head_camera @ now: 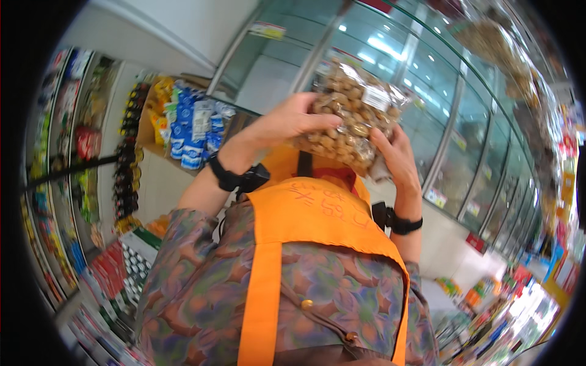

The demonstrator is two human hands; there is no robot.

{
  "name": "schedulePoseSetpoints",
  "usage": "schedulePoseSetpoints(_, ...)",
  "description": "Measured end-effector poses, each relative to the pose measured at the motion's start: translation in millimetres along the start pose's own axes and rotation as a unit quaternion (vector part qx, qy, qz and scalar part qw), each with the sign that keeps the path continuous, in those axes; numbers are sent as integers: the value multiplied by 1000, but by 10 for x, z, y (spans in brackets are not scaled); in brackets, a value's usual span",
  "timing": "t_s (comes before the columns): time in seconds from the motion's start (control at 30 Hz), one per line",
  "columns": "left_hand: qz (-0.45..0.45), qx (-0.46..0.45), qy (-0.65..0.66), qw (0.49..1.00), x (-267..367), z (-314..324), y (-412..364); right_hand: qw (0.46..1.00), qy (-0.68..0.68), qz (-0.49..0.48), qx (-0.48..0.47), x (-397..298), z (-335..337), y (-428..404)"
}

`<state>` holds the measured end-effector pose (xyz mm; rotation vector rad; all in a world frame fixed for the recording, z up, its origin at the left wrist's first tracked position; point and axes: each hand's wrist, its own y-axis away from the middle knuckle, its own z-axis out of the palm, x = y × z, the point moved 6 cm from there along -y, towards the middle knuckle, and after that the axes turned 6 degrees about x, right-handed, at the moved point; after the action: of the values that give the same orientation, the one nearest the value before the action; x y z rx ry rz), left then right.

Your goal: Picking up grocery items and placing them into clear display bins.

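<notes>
Between my two hands is a transparent plastic bag of small round brown dried goods (355, 107), held up at chest height in front of a glass display case. Its contents could be nuts or dried fruit; I cannot tell which. A white label (376, 98) with print sits on its upper right part. My left hand (300, 116) grips the bag's left side, thumb across the front. On the lower right side, my right hand (397, 153) pinches it with the thumb in front. A whitish bundled piece (380, 170), perhaps cloth, hangs below the right palm.
The glass display case (430, 123) with metal frames runs beyond the bag to the right. Packed bags (492, 45) lie along its top. A cardboard box (149, 123) holds blue-and-white packages (190, 123) at left. Dark bottles (126, 178) and stocked shelves (68, 151) stand farther left.
</notes>
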<state>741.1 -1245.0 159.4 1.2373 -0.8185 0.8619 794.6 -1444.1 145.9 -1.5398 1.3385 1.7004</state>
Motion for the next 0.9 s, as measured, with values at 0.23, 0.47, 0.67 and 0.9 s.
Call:
schedulePoseSetpoints(0.23,-4,-99,210,973,-73,223,84,984,-170,55,-11,47,160,57)
schedulePoseSetpoints(0.47,-31,135,291,947,-457,-523,832,994,2,-4,-111,-233,504,-478)
schedulePoseSetpoints(0.67,-7,276,336,901,-1038,-1412,1596,978,-3,-161,-132,-1253,1176,-780)
schedulePoseSetpoints(0.9,30,259,347,901,-949,-2102,1789,900,215,-159,-345,-1018,2496,-1508)
